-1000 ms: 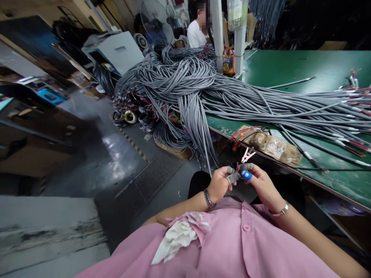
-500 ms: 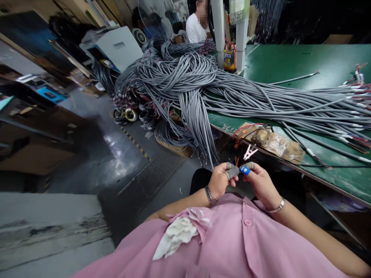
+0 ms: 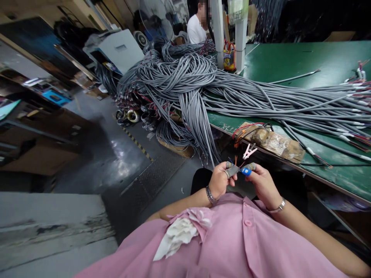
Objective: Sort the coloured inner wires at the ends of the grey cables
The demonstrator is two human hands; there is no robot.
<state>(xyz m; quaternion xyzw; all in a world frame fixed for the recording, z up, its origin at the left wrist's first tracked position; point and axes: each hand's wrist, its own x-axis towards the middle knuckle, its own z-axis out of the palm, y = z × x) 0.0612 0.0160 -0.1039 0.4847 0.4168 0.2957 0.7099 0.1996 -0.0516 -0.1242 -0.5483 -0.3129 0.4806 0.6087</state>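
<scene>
My left hand (image 3: pixel 220 180) is closed in a pinch, with thin coloured wires (image 3: pixel 235 160), orange and blue among them, sticking up from its fingertips. Opposite it, my right hand (image 3: pixel 259 180) pinches at the wire ends, its thumb wrapped in blue tape. Grey wrapping covers fingertips on both hands. A small gap with fine wires in it separates the two hands. Just beyond them, at the table edge, is a pale pink clip (image 3: pixel 249 151). It sits by a wooden block (image 3: pixel 277 144) wrapped in tape.
A large heap of grey cables (image 3: pixel 185 73) covers the green table (image 3: pixel 292 58) and hangs over its near edge. White posts (image 3: pixel 240 42) rise from the tabletop beside a yellow-and-red packet (image 3: pixel 229 60). A person in white (image 3: pixel 197 29) sits behind. A grey-white cabinet (image 3: pixel 120 50) stands left.
The fingertips have moved slightly apart, and a reddish wire shows by the right fingers. The camera view has shifted a little; the cables and clip stay in place.
</scene>
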